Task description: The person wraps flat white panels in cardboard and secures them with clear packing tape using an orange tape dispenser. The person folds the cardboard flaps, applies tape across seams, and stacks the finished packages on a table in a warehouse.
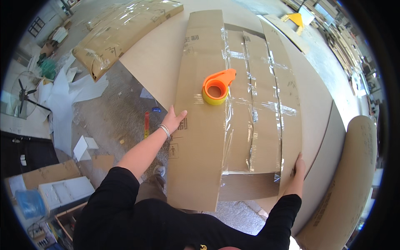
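A long cardboard package (197, 150) lies before me, its flaps joined by strips of clear tape. At its near end a stack of corrugated or ribbed layers (250, 186) shows between the side flaps. My left hand (173, 120) holds the package's left edge, thumb on top and other fingers partly hidden. On the right edge is my right hand (299, 168), its fingers mostly hidden along the side. An orange tape dispenser (218, 78) with a roll of yellowish tape (215, 100) rests on the package's upper face, apart from both hands.
Large flat boards (153, 62) lie beneath the package. A taped carton (125, 40) sits at the far left. A big cardboard roll (347, 181) stands along the right. Foam sheeting (62, 100), a fan (24, 93) and a white box (67, 192) are on the left.
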Demonstrator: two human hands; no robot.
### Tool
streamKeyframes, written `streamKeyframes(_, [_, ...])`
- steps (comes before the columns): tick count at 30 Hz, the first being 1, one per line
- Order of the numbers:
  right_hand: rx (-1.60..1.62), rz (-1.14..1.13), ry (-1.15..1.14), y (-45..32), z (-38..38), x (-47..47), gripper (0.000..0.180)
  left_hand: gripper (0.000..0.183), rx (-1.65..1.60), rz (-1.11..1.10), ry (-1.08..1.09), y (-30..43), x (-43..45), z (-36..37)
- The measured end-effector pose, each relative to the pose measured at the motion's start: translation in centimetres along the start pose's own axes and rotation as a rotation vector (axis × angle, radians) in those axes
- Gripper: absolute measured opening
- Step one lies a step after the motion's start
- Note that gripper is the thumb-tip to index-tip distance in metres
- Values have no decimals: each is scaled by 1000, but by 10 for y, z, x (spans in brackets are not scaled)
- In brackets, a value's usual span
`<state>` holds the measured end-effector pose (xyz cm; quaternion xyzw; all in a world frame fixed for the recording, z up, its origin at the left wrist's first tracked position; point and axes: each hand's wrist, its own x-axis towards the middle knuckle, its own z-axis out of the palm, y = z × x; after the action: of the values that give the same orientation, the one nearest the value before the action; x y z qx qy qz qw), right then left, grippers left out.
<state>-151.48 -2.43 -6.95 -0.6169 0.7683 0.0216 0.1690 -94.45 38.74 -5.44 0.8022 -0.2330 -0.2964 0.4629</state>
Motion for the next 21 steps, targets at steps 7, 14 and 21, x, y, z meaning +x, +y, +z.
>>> streamKeyframes(7, [97,98,-37,0,47,-231,85,83,238,72,-120,-31,80,-114])
streamKeyframes(14, [8,168,-83,-24,96,-445,75,80,270,37,-125,-91,69,-219])
streamKeyframes(21, [-19,-25,39,-30,117,-489,34,86,459,-68,-155,-120,4,-267])
